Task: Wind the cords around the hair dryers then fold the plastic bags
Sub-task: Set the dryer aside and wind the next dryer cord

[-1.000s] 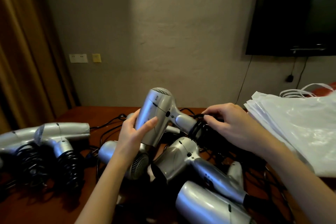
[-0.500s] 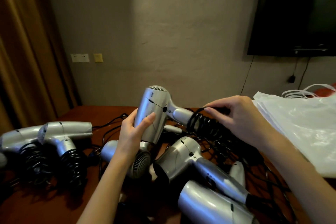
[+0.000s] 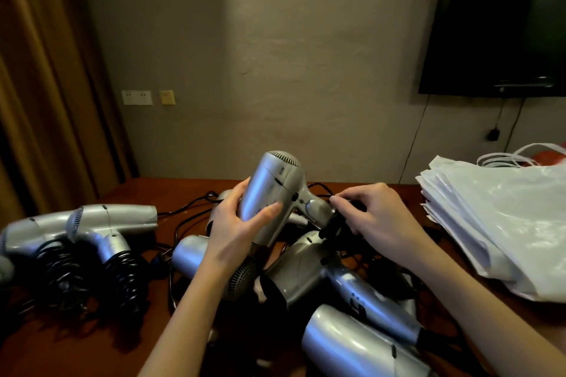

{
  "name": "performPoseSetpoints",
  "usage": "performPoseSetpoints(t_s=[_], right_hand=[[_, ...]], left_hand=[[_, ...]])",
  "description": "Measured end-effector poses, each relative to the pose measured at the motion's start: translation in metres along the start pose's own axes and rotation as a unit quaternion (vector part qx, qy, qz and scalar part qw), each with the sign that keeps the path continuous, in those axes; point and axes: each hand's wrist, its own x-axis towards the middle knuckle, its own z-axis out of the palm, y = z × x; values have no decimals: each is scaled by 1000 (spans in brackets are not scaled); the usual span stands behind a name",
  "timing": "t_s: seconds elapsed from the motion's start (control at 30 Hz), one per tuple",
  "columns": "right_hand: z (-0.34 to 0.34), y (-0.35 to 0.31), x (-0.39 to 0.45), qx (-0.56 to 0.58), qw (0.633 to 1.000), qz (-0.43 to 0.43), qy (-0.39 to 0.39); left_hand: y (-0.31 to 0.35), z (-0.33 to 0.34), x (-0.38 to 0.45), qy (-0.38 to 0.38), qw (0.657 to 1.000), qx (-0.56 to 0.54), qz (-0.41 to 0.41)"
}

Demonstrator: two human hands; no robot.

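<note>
Above the counter [image 3: 92, 343], the left hand [image 3: 232, 229] grips the barrel of a silver dryer [image 3: 272, 196], fingers curled round the body and thumb across its front, intake grille up. The handle slants down to the right, where the right hand [image 3: 376, 220] pinches the black cord [image 3: 337, 228], fingertips together on the coils at the handle's end. Under the hands lies a heap of more dryers [image 3: 330, 272] with loose cords among them. At the far left two dryers [image 3: 110, 220] lie on the counter, their cords already wound in dark coils round the handles. At the right a stack of white bags [image 3: 505, 223] rests flat on the counter, unfolded, their handle loops toward the wall. A dark TV [image 3: 496, 30] hangs on the wall above the stack, and a curtain [image 3: 39, 70] hangs at the left
</note>
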Motion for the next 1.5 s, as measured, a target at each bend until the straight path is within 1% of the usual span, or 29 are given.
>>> performPoseSetpoints(t_s=[0.07, 0.13, 0.2, 0.3, 0.37, 0.43, 0.57, 0.67, 0.7, 0.77, 0.83, 0.9, 0.93, 0.97, 1.03, 1.1, 1.17, 1.23, 1.3, 1.33, 1.43, 1.5], right_hand=[[0, -1, -1, 32, 998, 20, -52], [1, 2, 0, 54, 995, 29, -75], [3, 3, 1, 62, 996, 19, -62], [5, 1, -1, 67, 997, -22, -11], [5, 1, -3, 80, 996, -35, 13], [8, 2, -3, 106, 993, -43, 13], [14, 1, -4, 153, 985, -60, -43], [15, 5, -2, 212, 976, -41, -28], [15, 6, -2, 215, 976, -37, -16], [14, 7, -4, 167, 984, -52, 17], [13, 7, -6, 50, 992, -108, 45], [8, 4, -6, -74, 986, -146, 33], [4, 3, -5, -95, 984, -147, 19], [-1, 2, -4, -82, 986, -145, -4], [-10, 2, -1, 11, 989, -125, -75], [-15, 5, 1, 113, 978, -103, -142], [-14, 10, 2, 181, 961, -95, -188], [-9, 15, 3, 237, 948, -74, -200], [-1, 16, 4, 281, 943, -42, -174], [2, 16, 4, 280, 946, -29, -157], [13, 17, 1, 182, 973, 7, -145], [17, 20, 1, 129, 981, 25, -140]], left_hand=[[1, 2, -1, 11, 1000, -5, -1], [1, 4, 0, 27, 1000, -9, -3], [1, 5, 0, 42, 999, -24, -8], [0, 6, 1, 68, 995, -59, -30], [-1, 3, 2, 72, 994, -75, -39], [-2, 1, 3, 80, 991, -94, -47], [-2, -2, 4, 94, 984, -130, -74], [-3, 0, 6, 96, 980, -152, -86], [-3, 1, 6, 96, 979, -159, -87], [-2, 3, 6, 92, 977, -171, -90], [0, 5, 5, 88, 975, -184, -93], [0, 5, 5, 81, 971, -202, -96], [1, 4, 5, 75, 970, -210, -98], [2, 4, 5, 71, 967, -222, -100], [6, 5, 4, 66, 961, -250, -103], [7, 6, 3, 59, 958, -262, -103], [7, 5, 2, 51, 957, -265, -104], [7, 6, 2, 44, 956, -269, -103], [9, 6, 3, 41, 956, -271, -105], [8, 5, 4, 38, 956, -272, -107], [8, 3, 5, 28, 956, -269, -116], [7, 1, 5, 19, 956, -264, -125]])
